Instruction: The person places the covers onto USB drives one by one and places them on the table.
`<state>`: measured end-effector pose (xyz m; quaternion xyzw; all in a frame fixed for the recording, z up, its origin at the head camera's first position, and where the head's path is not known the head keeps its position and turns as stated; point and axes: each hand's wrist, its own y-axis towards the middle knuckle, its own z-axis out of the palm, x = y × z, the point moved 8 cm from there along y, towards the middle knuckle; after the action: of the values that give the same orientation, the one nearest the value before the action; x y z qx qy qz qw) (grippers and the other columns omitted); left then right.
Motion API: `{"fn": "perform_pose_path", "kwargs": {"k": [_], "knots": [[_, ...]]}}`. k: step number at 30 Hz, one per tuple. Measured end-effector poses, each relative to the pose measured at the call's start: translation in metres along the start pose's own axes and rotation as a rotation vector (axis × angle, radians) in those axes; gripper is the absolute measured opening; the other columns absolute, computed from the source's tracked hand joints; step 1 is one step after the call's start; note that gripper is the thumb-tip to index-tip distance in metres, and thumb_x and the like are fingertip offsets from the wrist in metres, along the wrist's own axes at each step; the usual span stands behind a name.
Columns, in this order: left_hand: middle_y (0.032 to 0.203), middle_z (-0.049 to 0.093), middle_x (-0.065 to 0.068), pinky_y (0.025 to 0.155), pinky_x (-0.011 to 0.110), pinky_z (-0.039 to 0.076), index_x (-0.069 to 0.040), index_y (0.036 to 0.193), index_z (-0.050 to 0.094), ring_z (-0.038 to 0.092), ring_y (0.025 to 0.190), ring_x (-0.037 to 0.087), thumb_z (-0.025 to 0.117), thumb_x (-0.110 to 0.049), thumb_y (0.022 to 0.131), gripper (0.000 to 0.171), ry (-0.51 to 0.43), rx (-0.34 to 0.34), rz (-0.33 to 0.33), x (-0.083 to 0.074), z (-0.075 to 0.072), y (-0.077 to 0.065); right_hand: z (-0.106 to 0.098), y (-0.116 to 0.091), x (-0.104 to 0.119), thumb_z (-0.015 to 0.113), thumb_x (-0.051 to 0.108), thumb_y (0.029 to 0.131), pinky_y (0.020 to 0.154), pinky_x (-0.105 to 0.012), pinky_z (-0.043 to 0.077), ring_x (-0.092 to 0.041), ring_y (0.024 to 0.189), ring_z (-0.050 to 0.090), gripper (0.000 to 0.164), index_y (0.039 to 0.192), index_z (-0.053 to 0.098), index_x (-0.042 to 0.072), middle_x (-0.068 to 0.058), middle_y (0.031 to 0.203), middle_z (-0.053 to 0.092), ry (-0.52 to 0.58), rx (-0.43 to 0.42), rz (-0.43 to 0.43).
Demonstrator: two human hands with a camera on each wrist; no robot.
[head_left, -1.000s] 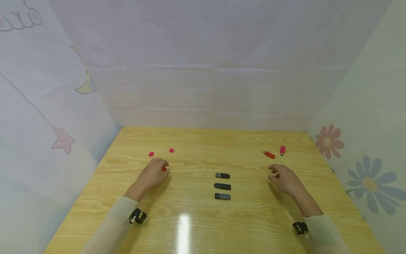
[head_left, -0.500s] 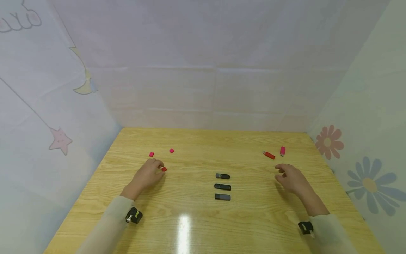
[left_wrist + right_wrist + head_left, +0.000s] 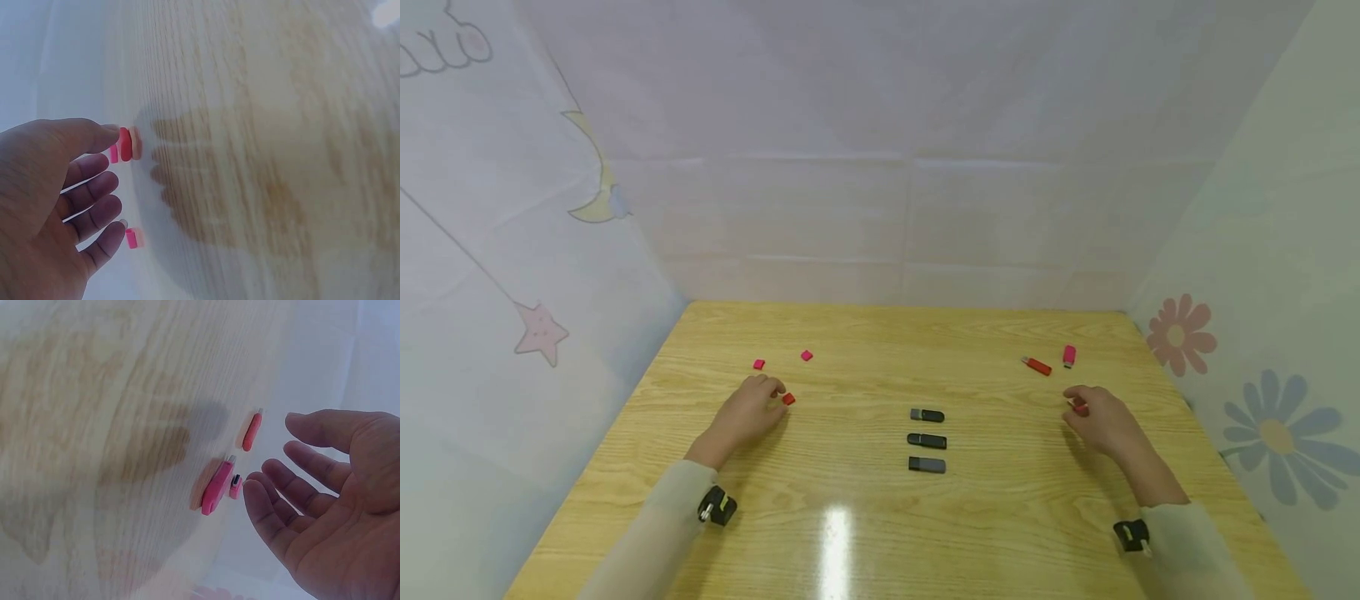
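Hovering relaxed: left hand (image 3: pixel 748 412) just beside a red piece (image 3: pixel 788 399), right hand (image 3: pixel 1103 421) near a pink stick (image 3: pixel 216 489).

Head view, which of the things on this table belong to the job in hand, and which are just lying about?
Likely in the job:
small red piece by the left hand
pink USB stick nearest the right hand
two pink pieces
other pink USB stick
red USB stick

Seemingly just lying about:
three dark USB sticks mid-table, away from both hands
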<state>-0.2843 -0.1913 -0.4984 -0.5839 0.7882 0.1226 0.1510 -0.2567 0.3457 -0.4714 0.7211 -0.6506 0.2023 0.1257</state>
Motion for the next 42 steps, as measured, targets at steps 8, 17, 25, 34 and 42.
{"fn": "perform_pose_path", "kwargs": {"k": [8,17,25,34,42], "knots": [[0.115,0.063,0.012,0.091,0.048,0.051,-0.005,0.120,0.065,0.058,0.110,0.031,0.067,-0.023,0.098,0.028,0.000,0.005,-0.010,0.001,0.001,0.003,-0.005,0.002,-0.006,0.063,0.013,0.097,0.086,-0.059,0.052,-0.050,0.108,0.060,0.043,0.131,0.055,-0.013,-0.035,0.121,0.058,-0.021,0.006,0.032],[0.114,0.062,0.012,0.092,0.047,0.051,-0.005,0.120,0.065,0.058,0.110,0.030,0.068,-0.021,0.098,0.028,0.001,0.017,-0.027,-0.001,0.000,0.004,-0.004,0.002,-0.014,0.063,0.013,0.098,0.085,-0.060,0.052,-0.051,0.109,0.058,0.043,0.131,0.054,-0.013,-0.037,0.124,0.054,-0.027,0.003,0.048],[0.114,0.062,0.012,0.092,0.047,0.051,-0.003,0.120,0.065,0.058,0.109,0.030,0.068,-0.020,0.098,0.028,-0.003,0.022,-0.031,-0.002,0.000,0.005,-0.003,0.006,-0.021,0.063,0.011,0.097,0.089,-0.063,0.049,-0.053,0.109,0.056,0.041,0.129,0.055,-0.014,-0.039,0.123,0.054,-0.048,-0.016,0.067],[0.114,0.062,0.012,0.092,0.047,0.051,-0.002,0.121,0.065,0.058,0.109,0.030,0.068,-0.021,0.098,0.031,0.005,0.032,-0.036,0.002,0.004,0.005,-0.003,0.008,-0.026,0.060,0.010,0.098,0.089,-0.064,0.048,-0.054,0.109,0.054,0.040,0.129,0.054,-0.014,-0.039,0.123,0.052,-0.041,-0.008,0.076],[0.113,0.062,0.012,0.092,0.048,0.051,-0.001,0.121,0.065,0.058,0.108,0.030,0.068,-0.023,0.099,0.032,-0.002,0.040,-0.037,0.002,0.004,0.005,-0.003,0.012,-0.028,0.058,0.011,0.099,0.090,-0.064,0.047,-0.054,0.110,0.052,0.041,0.131,0.052,-0.014,-0.039,0.124,0.052,-0.041,0.007,0.069]]}}
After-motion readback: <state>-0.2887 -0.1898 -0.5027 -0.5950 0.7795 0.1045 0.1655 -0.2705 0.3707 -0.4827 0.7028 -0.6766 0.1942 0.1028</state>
